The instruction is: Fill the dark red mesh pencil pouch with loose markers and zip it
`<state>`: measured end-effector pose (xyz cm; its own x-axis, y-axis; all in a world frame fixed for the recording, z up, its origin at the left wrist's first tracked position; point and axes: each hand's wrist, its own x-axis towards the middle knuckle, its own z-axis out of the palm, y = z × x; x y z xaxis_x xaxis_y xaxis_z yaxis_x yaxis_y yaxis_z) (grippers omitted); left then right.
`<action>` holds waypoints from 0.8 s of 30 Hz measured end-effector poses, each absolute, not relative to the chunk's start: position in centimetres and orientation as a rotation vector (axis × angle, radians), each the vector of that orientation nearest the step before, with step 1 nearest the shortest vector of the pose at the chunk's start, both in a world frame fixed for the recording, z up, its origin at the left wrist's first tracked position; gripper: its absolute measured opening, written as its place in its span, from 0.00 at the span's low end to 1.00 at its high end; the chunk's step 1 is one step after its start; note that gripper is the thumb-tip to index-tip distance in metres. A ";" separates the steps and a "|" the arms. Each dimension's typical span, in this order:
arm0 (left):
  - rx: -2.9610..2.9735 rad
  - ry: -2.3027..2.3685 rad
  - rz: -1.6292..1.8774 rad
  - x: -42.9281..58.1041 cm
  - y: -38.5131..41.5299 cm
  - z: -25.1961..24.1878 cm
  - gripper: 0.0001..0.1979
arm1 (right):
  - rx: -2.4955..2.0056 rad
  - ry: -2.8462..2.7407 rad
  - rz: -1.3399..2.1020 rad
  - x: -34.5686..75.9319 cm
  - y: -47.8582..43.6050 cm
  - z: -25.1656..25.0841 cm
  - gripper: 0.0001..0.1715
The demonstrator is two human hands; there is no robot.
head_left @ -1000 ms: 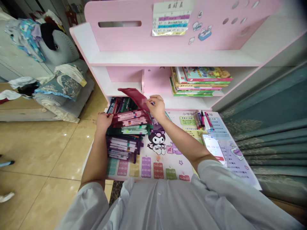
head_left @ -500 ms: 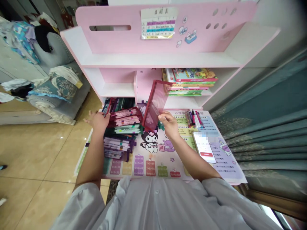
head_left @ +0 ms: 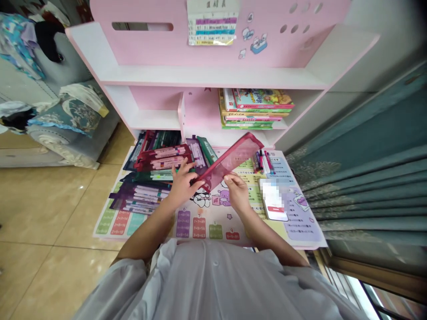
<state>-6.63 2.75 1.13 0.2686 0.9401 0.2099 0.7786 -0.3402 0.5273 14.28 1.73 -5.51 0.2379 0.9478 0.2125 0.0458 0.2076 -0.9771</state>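
A pink-and-white bookshelf desk (head_left: 207,44) is standing ahead of the person, with a teal curtain (head_left: 363,195) hanging along its right side and a beige tiled floor (head_left: 50,209) stretching away on the left beside a grey sofa (head_left: 63,111) heaped with clothes. A printed multiplication-table mat (head_left: 200,231) is covering the desktop, and a stack of picture books (head_left: 256,106) is sitting on the shelf above it. Piles of zippered mesh pouches (head_left: 147,186) are lying on the left part of the mat, just beside the left hand (head_left: 182,186). A red mesh pouch (head_left: 230,162) is slanting diagonally between both hands, low over the mat, with its far corner pointing toward the shelf. The left hand's spread fingers (head_left: 185,175) are grasping the pouch's near end, while the right hand (head_left: 237,193) is gripping its lower edge with curled fingers (head_left: 231,180). A smartphone (head_left: 273,200) with a blurred screen is lying to the right of the right hand, and a small bunch of markers (head_left: 262,162) is resting on the mat beyond it.
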 end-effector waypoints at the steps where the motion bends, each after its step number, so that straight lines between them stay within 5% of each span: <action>1: 2.249 1.575 0.722 -6.5 2.6 1.0 0.09 | -1.198 -1.097 0.859 14.5 1.3 -5.6 0.18; 6: 2.378 1.570 0.738 -6.3 2.1 0.3 0.09 | -1.289 -1.142 0.311 15.7 -0.8 -5.6 0.19; 11: 2.463 1.489 0.703 -5.9 1.5 -0.6 0.07 | -1.255 -1.709 -0.314 15.9 -2.3 -3.5 0.10; 24: 2.344 1.496 0.552 -6.6 1.8 -1.2 0.07 | -1.366 -2.158 -0.055 14.9 -1.1 -3.5 0.13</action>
